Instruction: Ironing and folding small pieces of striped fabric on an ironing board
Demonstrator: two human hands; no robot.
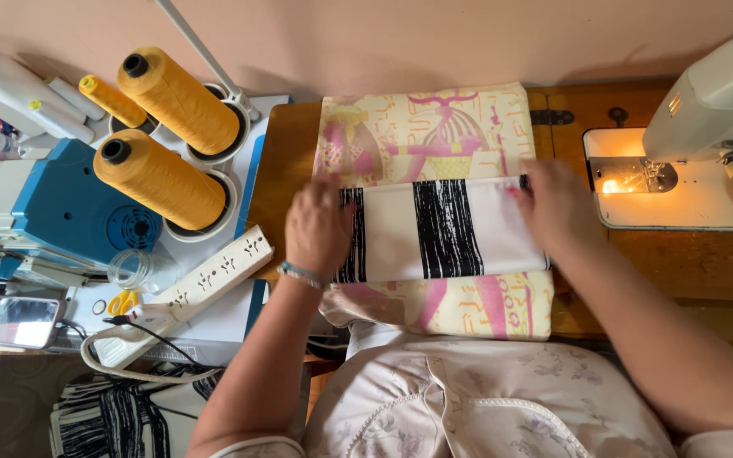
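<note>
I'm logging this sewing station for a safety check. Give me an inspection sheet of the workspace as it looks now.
Surface: brown wooden table, mostly covered.
Job's things: white fabric with black brush stripes lies on yellow and pink printed fabric.
Clutter: two large yellow thread cones, white power strip, clear glass jar, phone.
Fingers: left hand and right hand press flat on striped fabric ends.
Cables: white cord loops below the strip.
Surroundings: white sewing machine, lamp lit; blue overlock machine.

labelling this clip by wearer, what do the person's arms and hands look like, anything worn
Both forearms are bare. The left hand has a thin light-blue bracelet at the wrist. The right hand shows no band. Short pale floral sleeves cover the upper arms.
</note>
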